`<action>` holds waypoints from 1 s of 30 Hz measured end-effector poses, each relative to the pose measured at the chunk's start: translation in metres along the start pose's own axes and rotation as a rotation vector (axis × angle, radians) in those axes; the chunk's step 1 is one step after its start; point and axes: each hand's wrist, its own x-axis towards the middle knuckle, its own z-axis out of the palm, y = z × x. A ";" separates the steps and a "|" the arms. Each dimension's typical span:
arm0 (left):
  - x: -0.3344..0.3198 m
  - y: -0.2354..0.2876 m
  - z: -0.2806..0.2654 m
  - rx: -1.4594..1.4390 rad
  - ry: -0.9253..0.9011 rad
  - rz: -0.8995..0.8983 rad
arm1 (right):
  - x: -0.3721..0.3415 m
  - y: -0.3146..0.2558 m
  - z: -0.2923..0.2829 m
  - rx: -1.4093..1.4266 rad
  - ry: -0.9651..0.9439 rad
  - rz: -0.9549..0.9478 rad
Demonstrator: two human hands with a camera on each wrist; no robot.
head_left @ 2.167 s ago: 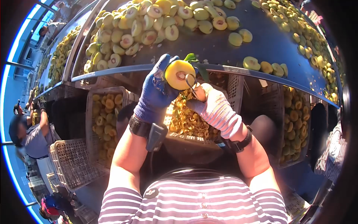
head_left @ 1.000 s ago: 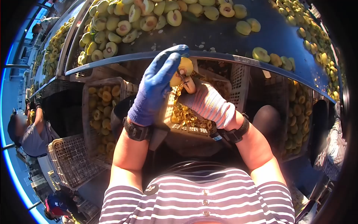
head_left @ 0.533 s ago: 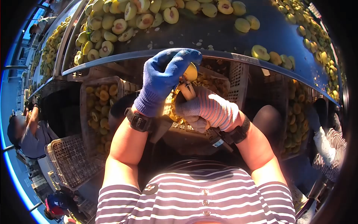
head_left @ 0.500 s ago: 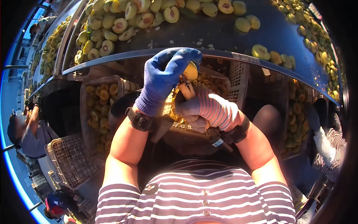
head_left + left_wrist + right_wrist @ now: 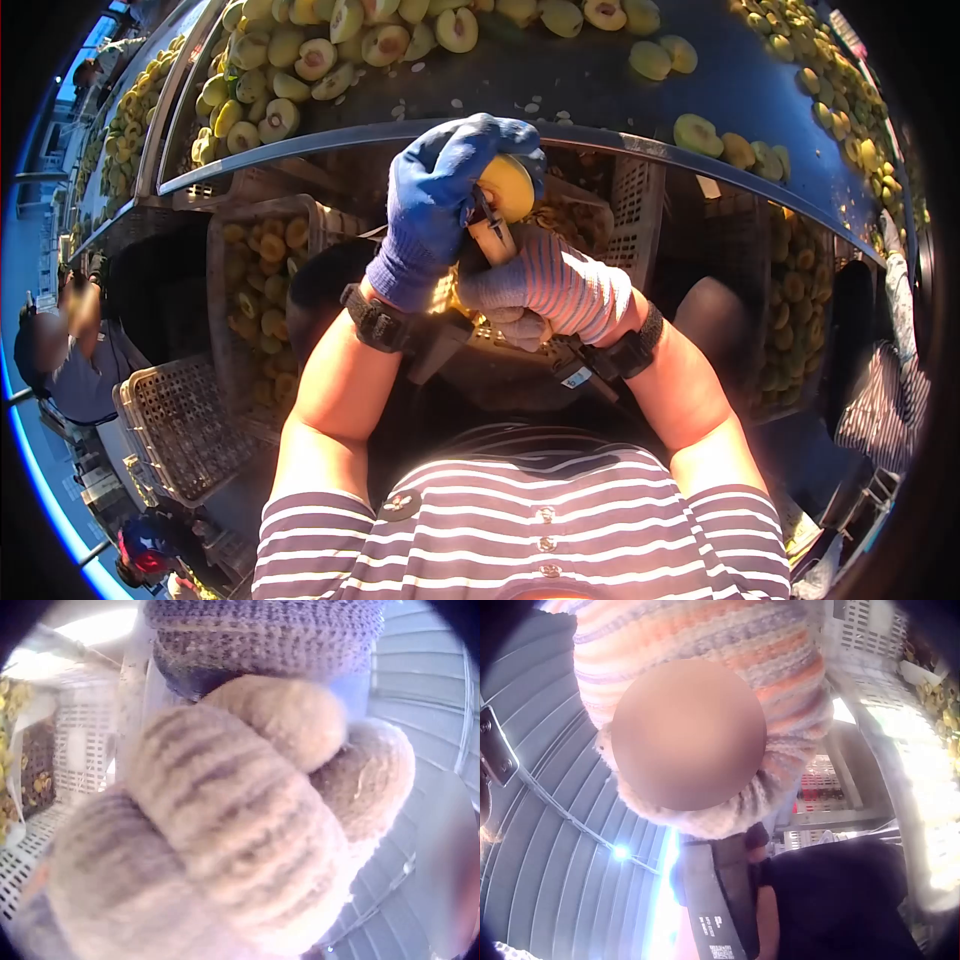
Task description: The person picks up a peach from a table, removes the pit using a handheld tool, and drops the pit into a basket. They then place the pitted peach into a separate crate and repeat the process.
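Observation:
In the head view my left hand (image 5: 425, 200), in a blue coated glove, grips a yellow peach half (image 5: 510, 190) whose reddish centre faces the tool. My right hand (image 5: 565, 285), in a striped knit glove, holds a pitting tool by its pale wooden handle (image 5: 491, 242). The tool's metal end meets the cut face; its tip is hidden there. The left wrist view is mostly filled by the striped glove's curled fingers (image 5: 240, 817), under the left glove's knit cuff (image 5: 270, 637). Only the striped glove (image 5: 795, 690), partly blurred, shows large in the right wrist view.
A metal table (image 5: 590, 85) with heaped peach halves (image 5: 315, 60) runs across the front, its raised edge (image 5: 340, 138) just beyond my hands. Crates of fruit stand left (image 5: 262, 280) and right (image 5: 795, 300). An upright plastic crate (image 5: 185, 430) and other people are at the sides.
The peach half has turned from facing up to tilting sideways in the left hand. The right hand has moved slightly down and left, with the tool's handle now pointing up toward the fruit.

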 end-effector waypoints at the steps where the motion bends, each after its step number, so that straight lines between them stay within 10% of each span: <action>1: 0.000 0.009 0.003 0.107 -0.060 -0.085 | -0.001 0.003 -0.001 0.031 -0.073 0.007; 4: 0.005 0.026 0.000 0.316 -0.235 -0.231 | -0.005 0.003 -0.005 0.009 -0.186 -0.012; 9: 0.000 -0.010 -0.036 0.522 -0.342 0.472 | -0.025 -0.003 -0.014 -0.127 -0.185 0.006; 13: -0.018 -0.011 -0.030 0.036 -0.186 0.271 | -0.029 0.037 -0.054 -0.953 0.403 0.157; 18: -0.061 0.032 -0.051 1.207 0.048 0.579 | -0.035 0.055 -0.083 -1.172 0.489 0.081; 22: -0.132 0.121 -0.075 1.294 0.308 0.350 | -0.060 0.009 -0.048 -1.018 0.299 -0.144; 23: -0.149 0.137 -0.097 0.820 0.614 0.045 | -0.057 0.015 -0.053 -1.094 0.311 -0.234; 25: -0.157 0.147 -0.116 1.458 0.905 -0.092 | -0.044 0.019 -0.053 -1.116 0.288 -0.357; 30: -0.028 0.111 -0.082 1.151 0.505 0.091 | -0.038 0.004 -0.032 -1.005 0.315 -0.290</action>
